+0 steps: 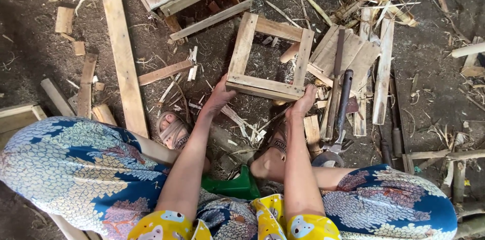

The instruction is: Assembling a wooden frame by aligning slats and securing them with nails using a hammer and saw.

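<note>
While both hands gripped it, one square wooden frame (pixel 268 56) of four slats hung above the floor.
Left hand (pixel 219 96) and right hand (pixel 303 102) had fingers clamped on its near slat; one hammer (pixel 339 114) lay beside.

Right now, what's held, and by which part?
Both hands, left hand and right hand, grip the square wooden frame by its near bottom slat, one at each corner.
</note>
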